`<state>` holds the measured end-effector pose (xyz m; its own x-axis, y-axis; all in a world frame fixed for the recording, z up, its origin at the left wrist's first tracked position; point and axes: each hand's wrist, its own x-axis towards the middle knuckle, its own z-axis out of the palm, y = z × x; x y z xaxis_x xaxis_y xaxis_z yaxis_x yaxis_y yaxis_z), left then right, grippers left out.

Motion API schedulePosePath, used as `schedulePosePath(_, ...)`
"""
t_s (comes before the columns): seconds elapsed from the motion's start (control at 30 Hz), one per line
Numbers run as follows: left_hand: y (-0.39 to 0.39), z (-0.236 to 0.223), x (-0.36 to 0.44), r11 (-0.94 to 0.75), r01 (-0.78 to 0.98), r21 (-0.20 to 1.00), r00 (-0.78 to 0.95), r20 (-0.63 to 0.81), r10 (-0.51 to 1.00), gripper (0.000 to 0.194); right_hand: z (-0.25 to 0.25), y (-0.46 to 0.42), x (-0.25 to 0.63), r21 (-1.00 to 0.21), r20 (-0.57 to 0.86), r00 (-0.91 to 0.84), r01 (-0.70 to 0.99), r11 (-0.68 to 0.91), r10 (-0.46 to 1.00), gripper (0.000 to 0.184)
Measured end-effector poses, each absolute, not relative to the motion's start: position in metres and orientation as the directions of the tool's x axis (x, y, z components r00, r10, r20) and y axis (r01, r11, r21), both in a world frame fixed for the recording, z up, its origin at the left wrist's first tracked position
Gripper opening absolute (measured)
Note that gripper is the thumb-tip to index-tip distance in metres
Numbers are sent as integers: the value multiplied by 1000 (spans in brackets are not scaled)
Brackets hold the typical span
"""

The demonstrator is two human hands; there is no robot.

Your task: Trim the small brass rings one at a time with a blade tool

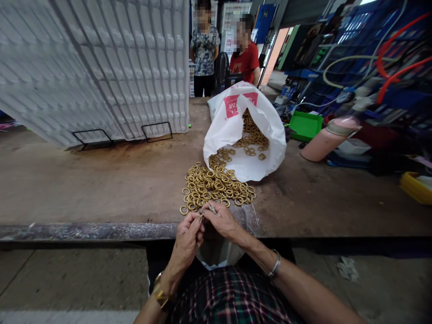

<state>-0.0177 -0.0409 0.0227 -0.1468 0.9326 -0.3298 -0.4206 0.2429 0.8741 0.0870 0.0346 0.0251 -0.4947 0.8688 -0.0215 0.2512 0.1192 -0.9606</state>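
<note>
- pinching a small gold piece (201, 215), the left hand (189, 235) has thumb and fingers closed on it just over the front edge of the tabletop (84, 189)
- the right hand (222, 221) meets it there, fingers closed round a small metal tool (212, 208) whose exact shape is too small to tell
- gold rings (209, 185) lie heaped just beyond both hands, at the mouth of a white bag (216, 130) on its side, with more rings inside
- white trays (141, 58) stand at left, against black wire stands (157, 131)
- a pink bottle (327, 141) and a green tray (306, 126) sit right of the bag
</note>
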Motion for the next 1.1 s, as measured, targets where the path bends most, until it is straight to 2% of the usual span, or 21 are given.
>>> schedulePosePath(0.1,-41,23,-18,247,-432,867,-140,-335,932,29,22,36,88,-958,-22,-480,261,119,877,17)
schedulePosePath(0.17,-41,23,-17,244,-441,864,-148,-338,929,29,20,36,91,-927,7,-476,327,185,879,19)
schedulePosePath(0.33,-40,21,-15,222,-414,883,-193,-324,926,31,16,29,100,-714,92,-603,514,475,792,14)
schedulePosePath(0.47,-39,19,-16,217,-366,905,-220,-311,925,31,17,25,103,-571,41,-661,600,560,749,17)
schedulePosePath(0.77,-39,21,-15,220,-300,928,-238,-296,925,34,17,26,102,-459,-38,-658,679,572,752,22)
schedulePosePath(1.1,-40,18,-14,221,-330,918,-283,-319,905,36,27,24,92,-318,-158,-590,789,525,792,27)
